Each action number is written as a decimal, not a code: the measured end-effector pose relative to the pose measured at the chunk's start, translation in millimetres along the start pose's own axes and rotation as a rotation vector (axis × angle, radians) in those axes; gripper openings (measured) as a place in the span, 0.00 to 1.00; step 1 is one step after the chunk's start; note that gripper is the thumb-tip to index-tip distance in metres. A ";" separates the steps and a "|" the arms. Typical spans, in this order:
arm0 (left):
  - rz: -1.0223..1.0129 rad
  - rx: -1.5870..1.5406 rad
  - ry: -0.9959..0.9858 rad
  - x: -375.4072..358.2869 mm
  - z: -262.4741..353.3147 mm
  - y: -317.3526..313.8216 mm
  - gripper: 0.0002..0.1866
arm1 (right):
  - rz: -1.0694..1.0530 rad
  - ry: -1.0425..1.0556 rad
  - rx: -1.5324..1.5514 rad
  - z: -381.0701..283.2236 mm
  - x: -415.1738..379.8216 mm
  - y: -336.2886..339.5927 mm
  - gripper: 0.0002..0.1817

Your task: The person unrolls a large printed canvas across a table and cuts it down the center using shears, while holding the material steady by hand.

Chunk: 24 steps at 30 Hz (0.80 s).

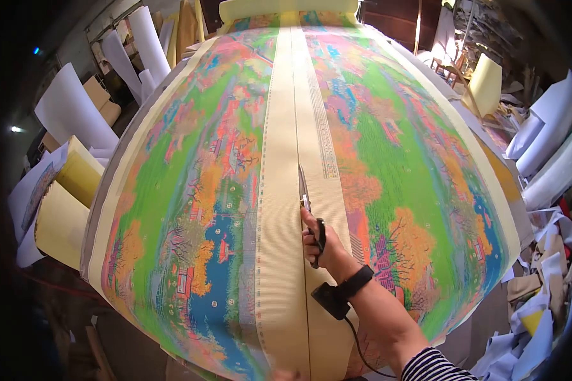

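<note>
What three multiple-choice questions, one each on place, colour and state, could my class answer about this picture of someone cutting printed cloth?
1. Where do the scissors cut?
A. Along the cream strip between the two printed panels
B. Across the green panel
C. At the far roll

2. What colour is the wrist strap?
A. White
B. Black
C. Red

3. What is the right hand doing?
A. Lying flat and empty
B. Pointing
C. Gripping the scissors

Answers:
1 A, the blades lie on the cream strip.
2 B, the band on the forearm is black.
3 C, the fingers are closed through the handles.

The left hand barely shows at the bottom edge.
</note>
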State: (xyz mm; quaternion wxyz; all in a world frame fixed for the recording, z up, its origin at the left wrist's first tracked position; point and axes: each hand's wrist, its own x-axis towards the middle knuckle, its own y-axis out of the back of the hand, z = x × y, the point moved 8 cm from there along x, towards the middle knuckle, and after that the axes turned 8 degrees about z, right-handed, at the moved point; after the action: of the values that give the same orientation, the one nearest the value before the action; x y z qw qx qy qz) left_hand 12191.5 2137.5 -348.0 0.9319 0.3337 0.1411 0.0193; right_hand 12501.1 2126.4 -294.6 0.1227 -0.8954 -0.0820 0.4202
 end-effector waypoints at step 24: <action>0.335 0.789 -0.201 263.8 76.9 155.4 0.06 | -0.125 0.001 0.090 43.6 -9.0 -38.7 0.24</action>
State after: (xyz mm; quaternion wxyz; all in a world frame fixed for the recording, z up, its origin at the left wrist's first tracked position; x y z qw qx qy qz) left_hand 12474.8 2245.1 -259.8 0.7263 0.6824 -0.0099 0.0822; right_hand 12460.1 2167.7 -303.8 0.1886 -0.8822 -0.1187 0.4147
